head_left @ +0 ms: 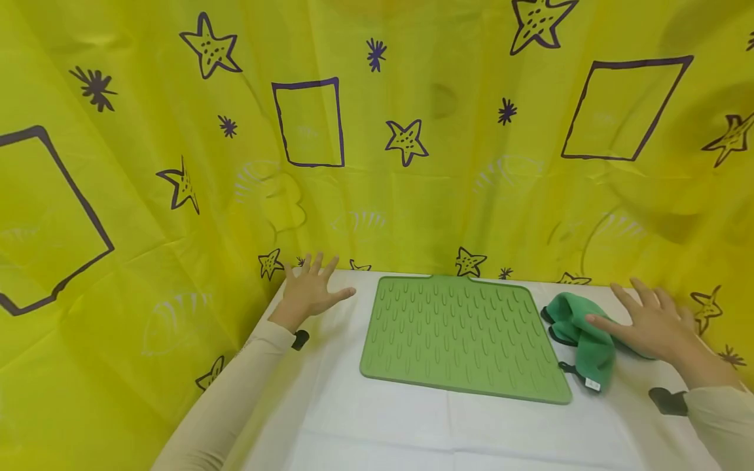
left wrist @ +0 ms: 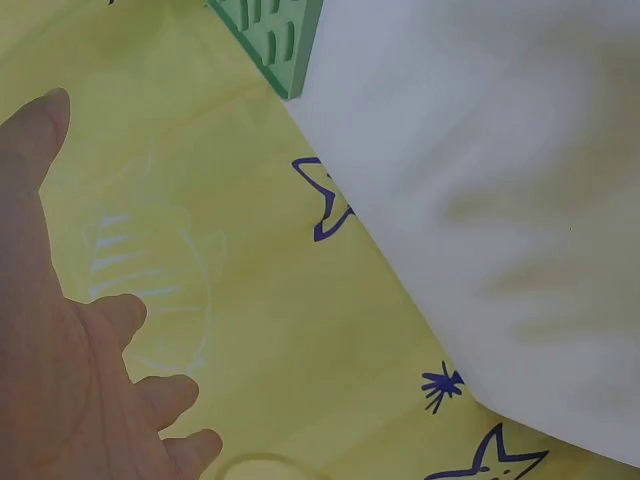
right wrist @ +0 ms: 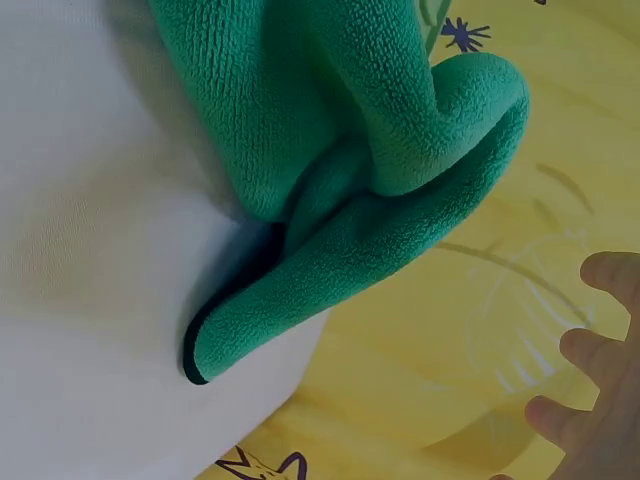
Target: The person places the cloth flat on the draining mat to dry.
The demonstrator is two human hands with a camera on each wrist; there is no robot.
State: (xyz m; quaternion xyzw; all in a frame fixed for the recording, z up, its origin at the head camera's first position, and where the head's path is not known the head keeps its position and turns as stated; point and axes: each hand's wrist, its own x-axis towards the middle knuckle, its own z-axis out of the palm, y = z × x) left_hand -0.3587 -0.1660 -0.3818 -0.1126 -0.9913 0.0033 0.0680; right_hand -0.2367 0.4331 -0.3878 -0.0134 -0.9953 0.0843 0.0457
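Observation:
My left hand [head_left: 309,293] has its fingers spread and holds nothing, left of a light green ridged silicone mat [head_left: 459,337]. In the left wrist view the same hand [left wrist: 80,370] shows splayed fingers, with a corner of the mat [left wrist: 280,50] at the top. Crumpled beside the mat's right edge lies a green microfiber cloth [head_left: 580,320] with dark edging and a small white tag. My right hand [head_left: 656,324], fingers apart, overlaps the cloth with its thumb in the head view. Folds of the cloth [right wrist: 300,260] fill the right wrist view, apart from the fingers of that hand [right wrist: 600,370].
A white-covered table [head_left: 377,418] lies under the mat and cloth. Behind it and along both sides hangs a yellow curtain [head_left: 365,196] printed with stars and frames, close to the table's far edge. Dark bands sit at both wrists.

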